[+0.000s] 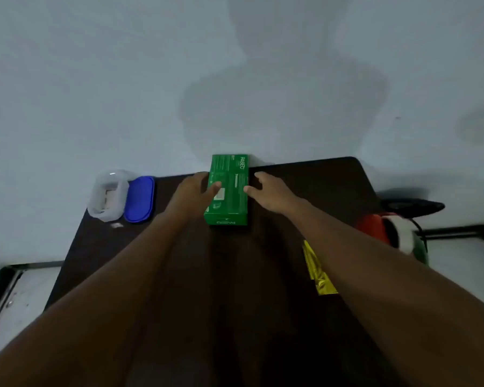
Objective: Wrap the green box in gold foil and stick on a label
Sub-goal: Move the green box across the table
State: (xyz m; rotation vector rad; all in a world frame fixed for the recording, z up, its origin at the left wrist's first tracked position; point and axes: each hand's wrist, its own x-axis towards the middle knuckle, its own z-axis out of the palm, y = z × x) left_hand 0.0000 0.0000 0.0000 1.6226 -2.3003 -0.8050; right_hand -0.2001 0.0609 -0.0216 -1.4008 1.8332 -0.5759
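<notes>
You had your left hand (196, 191) and right hand (266, 191) clasping the green box (231, 191) by its sides, likely to bring it nearer across the counter (305, 185) for wrapping in the gold foil (317, 270).

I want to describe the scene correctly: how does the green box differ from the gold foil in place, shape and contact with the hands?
The green box is a solid rectangular carton at the far edge of the table; the gold foil is thin, crinkled material lying nearer, on the right side. The left hand and right hand touch the box on its two sides; neither hand touches the foil. The box is fully visible; the right forearm partly hides the foil. Both rest on the same dark table.
</notes>
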